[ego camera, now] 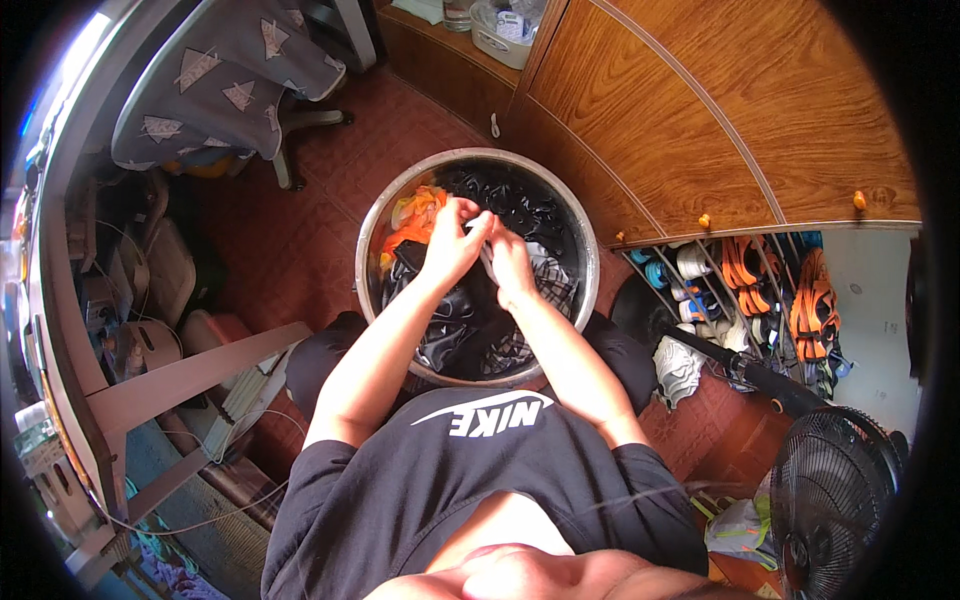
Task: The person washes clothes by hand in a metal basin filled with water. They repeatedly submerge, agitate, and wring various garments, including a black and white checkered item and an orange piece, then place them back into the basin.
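Observation:
A large metal basin (365, 300) stands between my knees with wet clothes in it. Above the clothes, my left hand (452, 244) and my right hand (510, 264) meet, fingertips pinched together on a small white cloth (473, 222). Most of that cloth is hidden by my fingers. An orange and yellow garment (414, 219) lies left of my left hand. Shiny black clothing (450, 307) rests below it, and plaid cloth (553, 281) lies right of my right hand. Dark water (517, 196) with glints fills the far side of the basin.
A wooden cabinet (720, 112) stands at the far right above a rack of shoes (742, 277). A black fan (836, 495) is at lower right, near a grey bag (739, 532). A cloth-covered swivel chair (217, 82) and a desk frame (195, 367) are on the left.

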`<state>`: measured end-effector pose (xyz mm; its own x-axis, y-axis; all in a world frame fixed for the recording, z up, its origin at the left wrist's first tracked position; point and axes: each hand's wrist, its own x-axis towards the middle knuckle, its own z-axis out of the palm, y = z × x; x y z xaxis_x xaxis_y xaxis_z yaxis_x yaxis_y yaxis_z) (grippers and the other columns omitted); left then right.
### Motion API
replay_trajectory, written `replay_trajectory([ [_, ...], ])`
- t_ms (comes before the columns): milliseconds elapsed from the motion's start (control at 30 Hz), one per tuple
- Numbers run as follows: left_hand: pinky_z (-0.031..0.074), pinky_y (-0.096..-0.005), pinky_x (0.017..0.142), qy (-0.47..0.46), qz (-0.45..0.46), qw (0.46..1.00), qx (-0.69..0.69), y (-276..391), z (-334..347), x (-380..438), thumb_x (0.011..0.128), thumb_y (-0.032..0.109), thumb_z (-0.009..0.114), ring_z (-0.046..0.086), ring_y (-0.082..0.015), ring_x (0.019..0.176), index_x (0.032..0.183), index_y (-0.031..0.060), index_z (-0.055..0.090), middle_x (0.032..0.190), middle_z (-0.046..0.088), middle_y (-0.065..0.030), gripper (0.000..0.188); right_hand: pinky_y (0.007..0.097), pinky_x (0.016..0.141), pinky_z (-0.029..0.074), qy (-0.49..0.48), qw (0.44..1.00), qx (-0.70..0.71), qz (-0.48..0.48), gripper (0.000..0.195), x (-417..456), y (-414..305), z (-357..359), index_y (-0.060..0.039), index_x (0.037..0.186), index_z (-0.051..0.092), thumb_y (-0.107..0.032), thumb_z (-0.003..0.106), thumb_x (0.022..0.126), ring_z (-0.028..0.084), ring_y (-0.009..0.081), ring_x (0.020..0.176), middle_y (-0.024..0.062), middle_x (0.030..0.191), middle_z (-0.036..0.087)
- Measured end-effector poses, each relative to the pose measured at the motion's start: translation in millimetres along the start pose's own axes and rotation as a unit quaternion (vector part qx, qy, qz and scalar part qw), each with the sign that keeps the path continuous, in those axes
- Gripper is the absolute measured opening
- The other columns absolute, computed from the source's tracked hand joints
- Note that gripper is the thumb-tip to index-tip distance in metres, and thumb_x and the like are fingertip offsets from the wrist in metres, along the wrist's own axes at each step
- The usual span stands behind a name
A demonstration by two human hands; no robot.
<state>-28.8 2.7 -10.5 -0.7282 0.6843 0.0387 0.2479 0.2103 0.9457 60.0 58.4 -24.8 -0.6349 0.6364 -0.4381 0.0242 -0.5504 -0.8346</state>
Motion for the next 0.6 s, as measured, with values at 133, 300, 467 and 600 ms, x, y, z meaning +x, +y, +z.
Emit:
replay_trajectory([
  [133,0.045,-0.0261,0.058,-0.197,-0.15,0.969,-0.014,26,-29,-2,0.073,0.032,0.069,0.056,-0.0111,0.063,0.087,0.0015,0.055,0.067,0.058,-0.0051,0.036,0.0199,0.061,0.04,0.017,0.991,-0.12,-0.05,0.03,4,-27,-3,-0.0053,0.078,0.055,-0.032,0.05,0.09,0.047,0.0047,0.067,-0.0025,0.072,0.051],
  [300,0.038,-0.0201,0.058,-0.159,-0.174,0.957,-0.167,50,-72,8,0.078,0.018,0.065,0.046,-0.0049,0.064,0.083,0.0062,0.056,0.07,0.051,0.004,0.016,0.019,0.072,0.038,-0.283,0.924,-0.255,-0.037,0.022,21,-15,-27,-0.0035,0.093,0.058,-0.023,0.048,0.091,0.046,0.0028,0.08,-0.006,0.084,0.055],
  [467,0.034,-0.016,0.065,-0.169,-0.134,0.955,-0.202,56,-107,7,0.08,0.01,0.061,0.043,-0.0027,0.074,0.088,0.0103,0.051,0.08,0.048,0.0057,0.013,0.0168,0.069,0.036,-0.289,0.956,-0.015,0.038,0.014,10,-42,-13,-0.0068,0.093,0.056,-0.018,0.059,0.085,0.046,0.0014,0.075,-0.0071,0.082,0.053],
  [600,0.037,-0.0185,0.066,-0.162,-0.086,0.977,-0.111,47,-109,8,0.08,0.01,0.061,0.045,-0.0054,0.075,0.089,0.0084,0.051,0.081,0.049,0.0044,0.013,0.0179,0.066,0.037,-0.313,0.935,-0.163,-0.041,0.015,-5,-85,-6,-0.004,0.084,0.059,-0.018,0.061,0.083,0.047,0.0027,0.071,-0.0066,0.076,0.054],
])
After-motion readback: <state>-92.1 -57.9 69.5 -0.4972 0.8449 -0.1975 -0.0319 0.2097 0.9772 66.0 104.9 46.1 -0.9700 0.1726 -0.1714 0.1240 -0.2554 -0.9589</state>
